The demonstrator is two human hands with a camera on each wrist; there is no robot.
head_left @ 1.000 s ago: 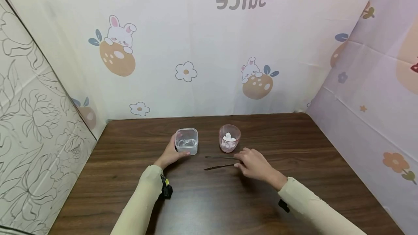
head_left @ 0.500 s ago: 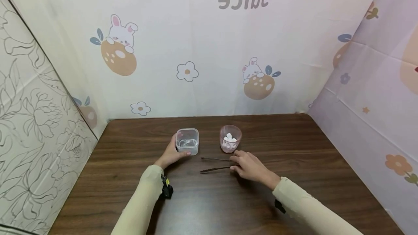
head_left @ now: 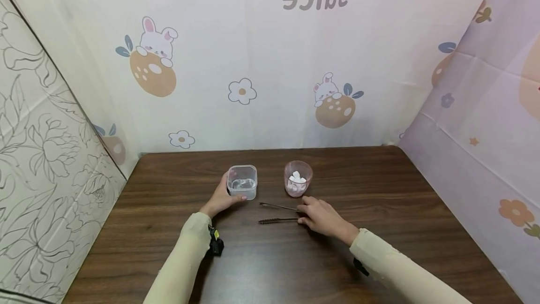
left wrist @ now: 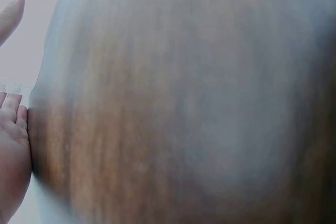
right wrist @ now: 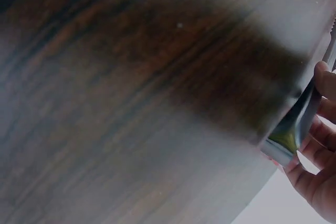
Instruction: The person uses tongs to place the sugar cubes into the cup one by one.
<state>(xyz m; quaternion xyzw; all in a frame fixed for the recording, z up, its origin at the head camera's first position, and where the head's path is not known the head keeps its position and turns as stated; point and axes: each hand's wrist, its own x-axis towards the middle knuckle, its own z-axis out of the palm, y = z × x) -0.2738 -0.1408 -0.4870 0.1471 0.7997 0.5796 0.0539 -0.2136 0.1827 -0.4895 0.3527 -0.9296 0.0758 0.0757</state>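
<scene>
In the head view my left hand (head_left: 221, 199) grips a clear square plastic tub (head_left: 245, 194) from its left side, thumb along the front. The tub stands on the table, and no solid pieces show inside it. My right hand (head_left: 322, 216) holds dark metal tongs (head_left: 277, 221) low over the table, their two arms spread apart and pointing left. Nothing is between the tong tips. Just beyond that hand stands a pinkish clear cup (head_left: 306, 171) with several white marshmallow-like cubes (head_left: 296, 179). The right wrist view shows the bent end of the tongs (right wrist: 295, 129) within the fingers.
A dark wood-grain table (head_left: 253, 266) carries everything. Behind it hangs a printed curtain (head_left: 202, 60) with bunnies and flowers, meeting the table's back edge. Another printed sheet (head_left: 468, 163) borders the right, and a flower-drawn panel (head_left: 46, 191) the left.
My right hand has shifted slightly left with the tongs, whose arms are spread a little wider than a second ago. The left hand, tub and cup stay put.
</scene>
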